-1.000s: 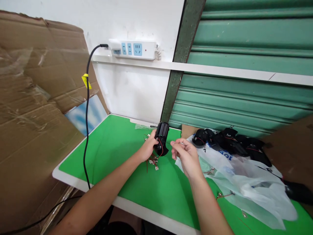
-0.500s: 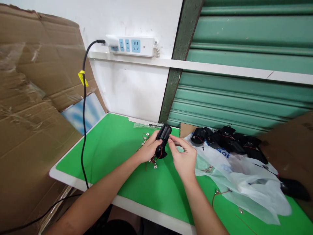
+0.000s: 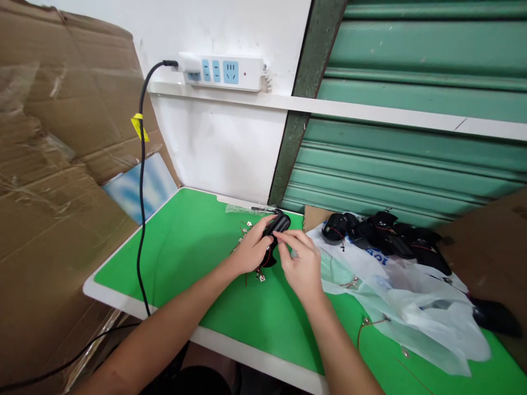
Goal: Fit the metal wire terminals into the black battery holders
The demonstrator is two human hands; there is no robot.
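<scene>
A glossy black plastic part (image 3: 281, 221) with a thin red wire is held above the green tabletop. My left hand (image 3: 252, 249) wraps round its left side, thumb across the front. At the part's right side, my right hand (image 3: 301, 262) has thumb and forefinger pinched together against it; whatever lies between the fingertips is too small to make out. Under and beside my left hand lie small white pieces with red wires (image 3: 262, 278), partly hidden by the hand and the black part.
Several black parts (image 3: 385, 233) lie on a white plastic bag (image 3: 415, 307) at the right. Loose wired pieces (image 3: 365, 321) sit near it. A black cable (image 3: 142, 219) hangs from a power strip (image 3: 230, 72) past the table's left side. Cardboard (image 3: 61, 164) stands at the left.
My right hand has moved left and slightly up, its fingertips now over the front of the black part. My left hand still holds the part, its fingers a little higher.
</scene>
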